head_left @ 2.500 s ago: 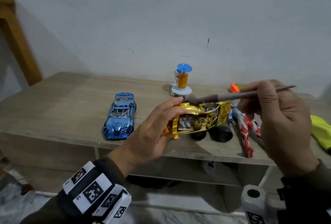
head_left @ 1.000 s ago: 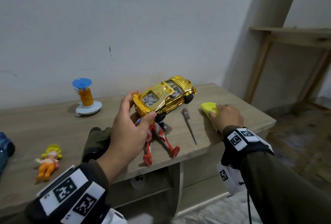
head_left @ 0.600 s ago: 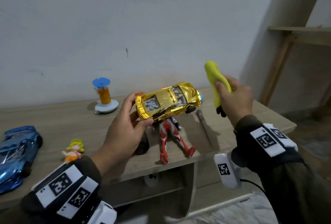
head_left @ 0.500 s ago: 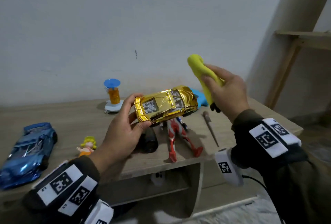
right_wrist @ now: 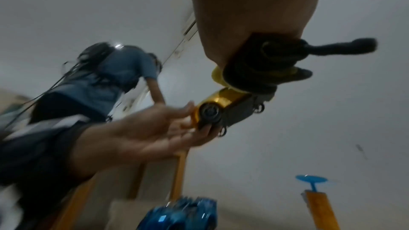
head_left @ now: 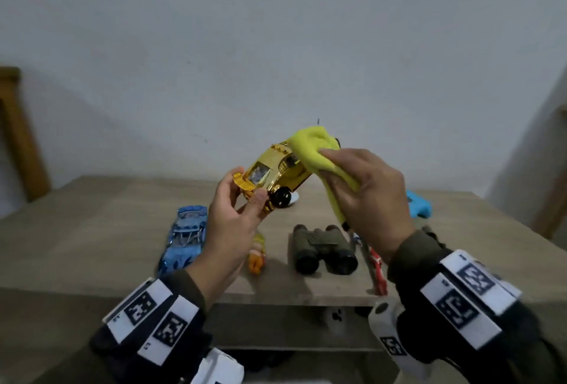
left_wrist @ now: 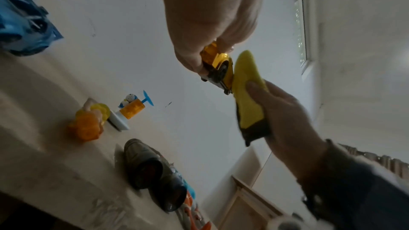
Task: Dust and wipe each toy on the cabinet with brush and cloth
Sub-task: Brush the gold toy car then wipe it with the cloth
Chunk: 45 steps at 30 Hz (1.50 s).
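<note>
My left hand point(head_left: 245, 190) pinches the rear end of a shiny gold toy car point(head_left: 273, 172) and holds it tilted nose-up above the wooden cabinet point(head_left: 92, 230). With a folded yellow cloth point(head_left: 313, 150) gripped in it, my right hand point(head_left: 331, 169) presses the cloth onto the car's front and roof. The left wrist view shows the cloth point(left_wrist: 247, 93) lying against the car point(left_wrist: 218, 66). From the right wrist, the car's underside and wheels point(right_wrist: 221, 107) show below the cloth's dark back point(right_wrist: 254, 69). My right wrist hides most of the brush.
On the cabinet lie a blue toy car point(head_left: 184, 239), a small orange doll point(head_left: 257, 255), dark binoculars point(head_left: 323, 248), a red-and-white figure point(head_left: 376, 264) and a light blue toy point(head_left: 417, 207). A blue-topped spinner toy point(left_wrist: 132, 109) stands near the wall. Wooden frames stand at both sides.
My right hand laid the brush down, picked up the yellow cloth and has now brought it onto the car's front. My left hand has tilted the car nose-up.
</note>
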### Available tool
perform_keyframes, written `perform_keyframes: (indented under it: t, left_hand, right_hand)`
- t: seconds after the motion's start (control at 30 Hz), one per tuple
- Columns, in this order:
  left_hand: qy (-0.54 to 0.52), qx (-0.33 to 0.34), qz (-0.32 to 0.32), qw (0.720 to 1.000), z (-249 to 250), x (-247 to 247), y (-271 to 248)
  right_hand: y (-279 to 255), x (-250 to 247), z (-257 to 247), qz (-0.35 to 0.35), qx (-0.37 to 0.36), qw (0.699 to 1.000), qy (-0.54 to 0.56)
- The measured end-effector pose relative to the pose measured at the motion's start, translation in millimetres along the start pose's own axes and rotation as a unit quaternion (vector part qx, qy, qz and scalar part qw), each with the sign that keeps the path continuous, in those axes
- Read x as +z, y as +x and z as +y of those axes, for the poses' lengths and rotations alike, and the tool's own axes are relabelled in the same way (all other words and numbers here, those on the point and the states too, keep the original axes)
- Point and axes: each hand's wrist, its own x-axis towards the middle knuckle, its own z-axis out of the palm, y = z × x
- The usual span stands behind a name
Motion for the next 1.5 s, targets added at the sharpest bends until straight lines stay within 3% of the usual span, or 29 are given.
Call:
perform_keyframes:
  t: [0.1, 0.17, 0.3, 0.37, 0.5, 0.63, 0.67, 0.73, 0.8, 0.87, 1.0, 1.07, 1.13, 1.2, 1.27, 1.33, 1.4, 1.5]
  left_hand:
    - [-0.018, 0.021, 0.023, 0.999, 8.4, -17.8, 2.3]
    - [0.055, 0.071, 0.04, 0.995, 15.0, -33.0, 5.0]
    - [0.229, 0.153, 0.012, 0.961, 15.0, -51.5, 2.1]
    - [0.279, 0.211, -0.018, 0.937, 10.7, -52.0, -2.8]
    - [0.308, 0.309, -0.074, 0.897, 0.3, -51.0, -8.6]
    - [0.357, 0.332, -0.092, 0.868, -7.0, -68.9, -7.6]
    - [0.37, 0.338, -0.097, 0.86, -8.0, -73.3, -7.0]
    - [0.395, 0.358, -0.104, 0.84, -8.7, -77.0, -5.9]
    - [0.411, 0.379, -0.113, 0.821, -6.7, -74.6, -6.3]
    - [0.409, 0.403, -0.117, 0.81, -3.0, -69.6, -7.7]
    - [0.379, 0.396, -0.078, 0.833, 3.0, -62.4, -8.2]
    - [0.354, 0.351, -0.021, 0.867, 2.1, -65.2, -7.2]
    - [0.322, 0.263, 0.033, 0.909, 6.3, -68.3, -7.8]
    - [0.292, 0.217, 0.039, 0.931, 10.0, -70.7, -8.2]
    - [0.294, 0.218, 0.021, 0.93, 12.9, -70.6, -10.0]
    - [0.282, 0.203, 0.01, 0.938, 16.2, -67.9, -13.4]
    - [0.256, 0.184, 0.016, 0.949, 19.4, -64.7, -16.5]
    - [0.235, 0.156, 0.047, 0.958, 21.4, -64.0, -16.7]
  right_hand:
    - [-20.1, 14.8, -24.4, -0.19, -0.066, 0.979, 0.033]
    - [-26.9, 9.5, -36.0, -0.249, -0.095, 0.961, 0.071]
    - [7.0, -1.4, -44.4, -0.048, -0.079, 0.994, 0.053]
    - [25.5, 4.9, -44.6, 0.0, -0.066, 0.998, 0.017]
    - [23.8, 25.8, -47.9, -0.092, -0.097, 0.99, -0.052]
    - [10.5, 3.3, -54.5, -0.256, -0.16, 0.953, 0.018]
    - [11.2, -3.9, -55.4, -0.257, -0.151, 0.954, 0.039]
    - [19.6, -10.6, -53.3, -0.181, -0.114, 0.976, 0.046]
    - [30.7, -7.2, -48.5, -0.095, -0.087, 0.992, -0.003]
    - [36.4, 4.0, -44.3, -0.077, -0.072, 0.994, -0.037]
    - [22.7, 20.0, -55.8, -0.127, -0.118, 0.984, -0.04]
    - [3.8, 21.3, -66.5, -0.195, -0.178, 0.964, -0.02]
    - [-12.5, 18.6, -74.4, -0.259, -0.208, 0.943, 0.023]
    - [-11.0, 15.1, -74.3, -0.206, -0.176, 0.961, 0.057]
    - [1.8, 14.0, -68.1, -0.085, -0.127, 0.986, 0.068]
    - [13.9, 18.2, -62.1, -0.021, -0.098, 0.994, 0.042]
    - [15.0, 28.9, -60.5, -0.034, -0.082, 0.996, 0.008]
    - [2.3, 34.9, -62.4, -0.133, -0.101, 0.986, 0.023]
